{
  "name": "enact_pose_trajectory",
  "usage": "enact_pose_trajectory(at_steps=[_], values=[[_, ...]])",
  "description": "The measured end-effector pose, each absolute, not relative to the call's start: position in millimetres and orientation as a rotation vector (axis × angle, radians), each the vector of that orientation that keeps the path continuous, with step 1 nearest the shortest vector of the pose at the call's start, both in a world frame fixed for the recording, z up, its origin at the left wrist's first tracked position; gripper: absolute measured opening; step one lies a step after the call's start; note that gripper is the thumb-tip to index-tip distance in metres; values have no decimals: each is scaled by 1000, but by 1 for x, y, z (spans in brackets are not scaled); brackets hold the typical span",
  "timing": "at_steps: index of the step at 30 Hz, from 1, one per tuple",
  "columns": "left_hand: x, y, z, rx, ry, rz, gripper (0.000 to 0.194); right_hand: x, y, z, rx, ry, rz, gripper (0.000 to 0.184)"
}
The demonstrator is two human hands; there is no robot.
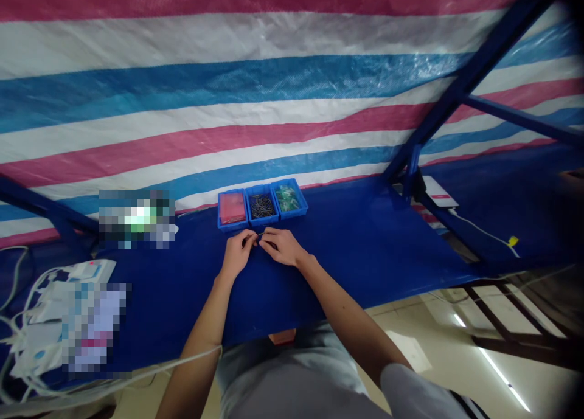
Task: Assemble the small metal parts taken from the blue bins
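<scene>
My left hand [238, 252] and my right hand [283, 246] meet above the blue tabletop [351, 236], just in front of three small blue bins. The fingers of both are pinched together. A thin, small piece seems to run between the fingertips, too small to name. The left bin [232, 227] holds flat red pieces [232, 207]. In the middle bin [263, 221] lies a heap of dark, thin metal pieces [262, 206] like screws or nails. Green and clear plastic pieces [287, 198] fill part of the right bin [296, 212].
White power strips and cables [50, 309] crowd the table's left side. A blurred-out patch [137, 218] stands near the back left. Blue metal frame bars [438, 121] rise at the right, with a white box [438, 191] and its cable beyond. Striped sheeting [255, 139] hangs behind.
</scene>
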State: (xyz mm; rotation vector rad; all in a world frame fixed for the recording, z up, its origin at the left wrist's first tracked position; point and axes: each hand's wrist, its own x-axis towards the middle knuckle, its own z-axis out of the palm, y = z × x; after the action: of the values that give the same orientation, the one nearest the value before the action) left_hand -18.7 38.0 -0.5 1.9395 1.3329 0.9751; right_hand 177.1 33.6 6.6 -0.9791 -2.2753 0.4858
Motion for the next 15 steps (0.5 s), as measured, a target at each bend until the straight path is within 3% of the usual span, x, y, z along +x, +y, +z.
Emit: enact_pose_trajectory(at_steps=[15], values=[[-18,36,1,2037,1293,858,21,174,33,3,-1022,-2294,510,23]])
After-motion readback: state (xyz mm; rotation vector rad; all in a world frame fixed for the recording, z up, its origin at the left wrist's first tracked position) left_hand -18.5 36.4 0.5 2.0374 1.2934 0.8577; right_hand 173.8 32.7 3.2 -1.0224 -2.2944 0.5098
